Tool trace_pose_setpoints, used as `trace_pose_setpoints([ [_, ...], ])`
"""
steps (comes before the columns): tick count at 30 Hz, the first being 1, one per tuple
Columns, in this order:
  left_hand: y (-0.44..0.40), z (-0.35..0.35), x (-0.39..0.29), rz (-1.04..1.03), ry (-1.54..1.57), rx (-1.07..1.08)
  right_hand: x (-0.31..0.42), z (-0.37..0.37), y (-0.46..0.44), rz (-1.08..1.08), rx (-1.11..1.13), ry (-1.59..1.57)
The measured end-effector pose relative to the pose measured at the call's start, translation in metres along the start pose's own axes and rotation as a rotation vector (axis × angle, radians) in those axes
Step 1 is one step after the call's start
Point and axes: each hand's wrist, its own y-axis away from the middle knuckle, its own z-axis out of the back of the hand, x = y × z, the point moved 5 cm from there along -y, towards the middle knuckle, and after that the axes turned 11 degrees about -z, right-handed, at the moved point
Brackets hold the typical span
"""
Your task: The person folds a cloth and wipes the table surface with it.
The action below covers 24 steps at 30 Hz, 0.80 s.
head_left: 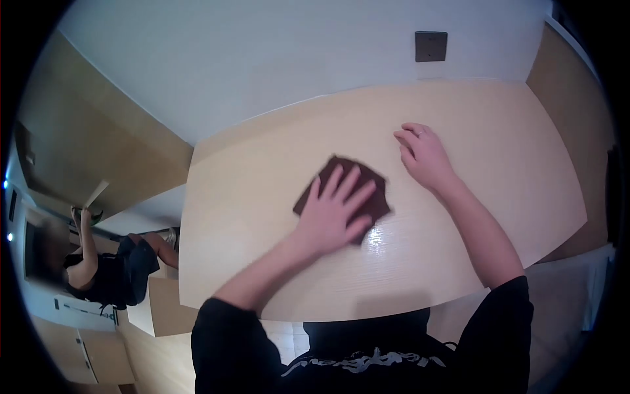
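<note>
You have two hands over one tabletop: one left hand and one right hand. Under your left hand there is one dark cloth. You wear two black sleeves, one per arm. On the far wall, toward the right, you face one dark square plate. At the left you have one other person and apparently one pale strip, though the blurred edge makes that count uncertain.
</note>
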Motion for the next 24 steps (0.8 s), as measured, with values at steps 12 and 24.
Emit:
trace_pose_setpoints([
  [12,-0.165,-0.037,0.149,0.493,-0.014,0.033,0.005,-0.008,0.000,0.003,0.016,0.062],
  [24,-0.038,-0.018,0.005,-0.026,0.004,-0.058,0.006,-0.002,0.006,0.029,-0.044,0.034],
])
